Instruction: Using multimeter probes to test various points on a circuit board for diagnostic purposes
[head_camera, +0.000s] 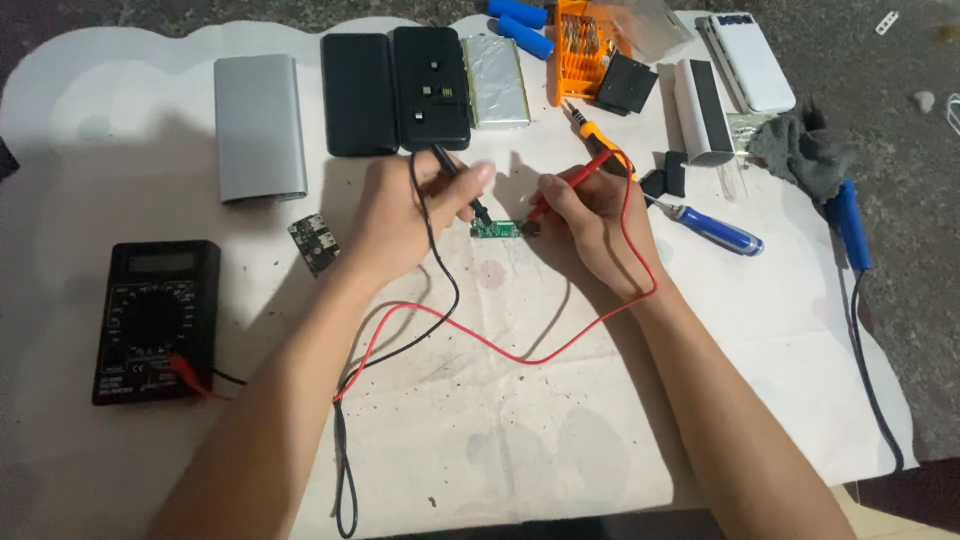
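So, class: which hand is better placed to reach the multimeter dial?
Probably the left hand: the multimeter lies on its side of the table, while the right hand sits beyond the green board.

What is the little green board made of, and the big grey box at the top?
The little green board, touched by the black probe and red probe, looks like stiff circuit-board sheet with tiny metal parts; too small to be sure. The grey box looks like brushed metal, judging by its smooth, dull sheen, though it could be plastic.
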